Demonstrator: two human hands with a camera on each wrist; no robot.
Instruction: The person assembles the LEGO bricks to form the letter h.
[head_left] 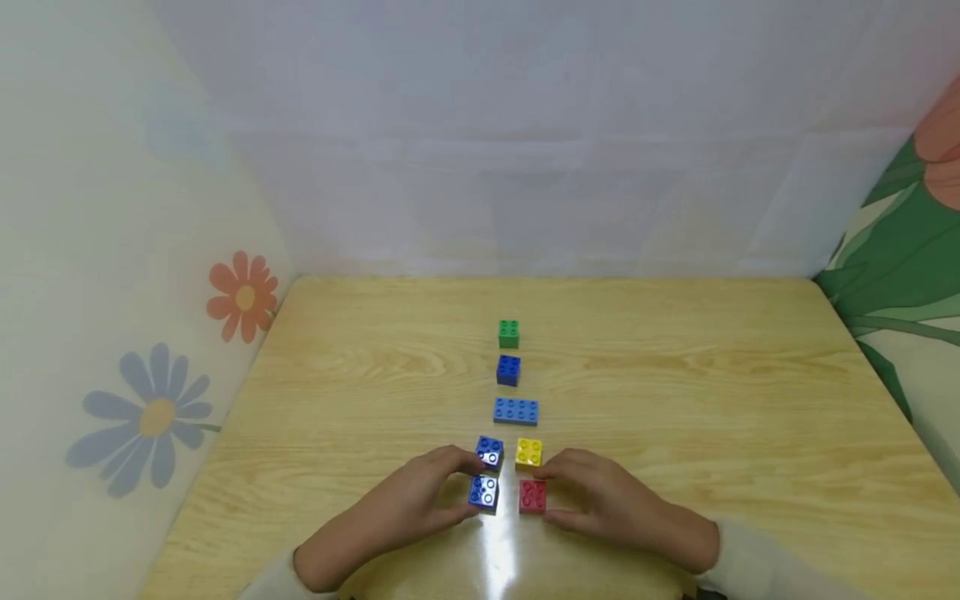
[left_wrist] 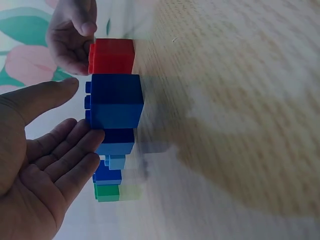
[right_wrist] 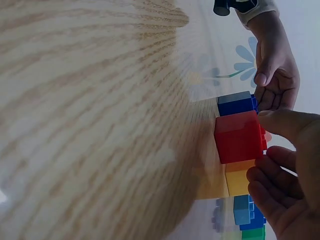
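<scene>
My left hand (head_left: 427,492) is spread beside the near blue brick (head_left: 483,492), thumb by its near side and fingers by its far side. In the left wrist view a gap shows between the thumb (left_wrist: 62,92) and that brick. Just beyond it sits another blue brick (head_left: 490,451), close to the index fingertip. My right hand (head_left: 600,497) is held loosely around the red brick (head_left: 532,497); the right wrist view has its thumb tip right at the brick's studded edge. A yellow brick (head_left: 528,452) stands beyond the red one, near the right index finger.
Farther back in a line lie a long light-blue brick (head_left: 516,411), a dark blue brick (head_left: 508,370) and a green brick (head_left: 509,333). The wooden table (head_left: 360,367) meets a white cloth backdrop (head_left: 525,167), with flower-printed panels at both sides.
</scene>
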